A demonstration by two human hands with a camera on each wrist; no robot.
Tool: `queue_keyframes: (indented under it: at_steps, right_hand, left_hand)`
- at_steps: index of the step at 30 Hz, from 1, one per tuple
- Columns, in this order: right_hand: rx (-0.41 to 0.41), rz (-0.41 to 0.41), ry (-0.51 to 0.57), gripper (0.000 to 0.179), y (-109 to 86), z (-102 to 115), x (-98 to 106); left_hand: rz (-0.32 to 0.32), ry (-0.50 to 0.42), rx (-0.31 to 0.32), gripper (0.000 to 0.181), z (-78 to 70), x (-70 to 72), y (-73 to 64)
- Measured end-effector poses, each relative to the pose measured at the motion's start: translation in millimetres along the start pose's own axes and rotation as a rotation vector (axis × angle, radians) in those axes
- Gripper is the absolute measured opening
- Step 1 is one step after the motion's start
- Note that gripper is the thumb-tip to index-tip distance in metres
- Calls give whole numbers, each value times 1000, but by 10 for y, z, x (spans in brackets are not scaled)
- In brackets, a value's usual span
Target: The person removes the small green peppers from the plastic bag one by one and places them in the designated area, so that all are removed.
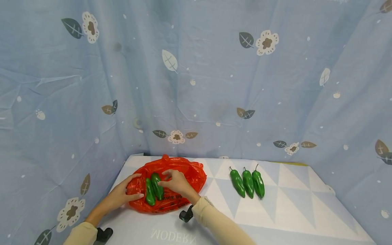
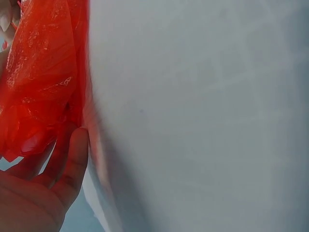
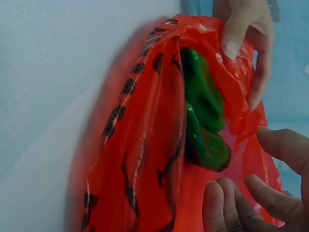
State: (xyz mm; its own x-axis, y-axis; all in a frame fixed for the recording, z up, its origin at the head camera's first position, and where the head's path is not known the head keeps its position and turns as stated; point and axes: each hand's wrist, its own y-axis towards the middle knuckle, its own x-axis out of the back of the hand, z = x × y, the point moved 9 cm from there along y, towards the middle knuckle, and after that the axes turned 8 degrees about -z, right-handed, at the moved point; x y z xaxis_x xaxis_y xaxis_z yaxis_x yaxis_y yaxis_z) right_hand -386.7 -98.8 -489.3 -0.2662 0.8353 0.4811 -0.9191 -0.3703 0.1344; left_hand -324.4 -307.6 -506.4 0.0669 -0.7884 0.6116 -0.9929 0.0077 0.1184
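Note:
A red plastic bag [image 1: 169, 206] with black print lies on the left part of the table, its mouth open. Two green chili peppers [image 3: 202, 92] rest side by side in its mouth. My left hand [image 1: 117, 195] holds the bag's left side, thumb and fingers spread around it; in the left wrist view, the bent fingers [image 2: 72, 169] touch the plastic low down. Over the bag, right beside the peppers, hovers my right hand [image 1: 176, 183]. Its fingers are parted, and the right wrist view shows nothing between the thumb and fingers.
Three more green chili peppers [image 1: 248, 183] lie in a row on the patterned table [image 1: 294, 204], right of the bag. A blue curtain [image 1: 211, 85] with leaves and flowers hangs behind the table and along its sides.

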Motion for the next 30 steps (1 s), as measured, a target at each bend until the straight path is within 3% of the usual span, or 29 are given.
queue_keyframes:
  at_steps: [5, 13, 30]
  right_hand:
    - [-15, 3, 0, 52, 34, -20, -102]
    - [-37, 4, -14, 52, 92, -47, -223]
    - [-86, -20, -58, 59, 195, -162, -342]
  left_hand:
    - [-4, 2, -12, 86, -19, 11, -22]
    - [7, 15, 24, 87, 24, -9, -42]
    - [-17, 21, 34, 88, 53, -33, -24]
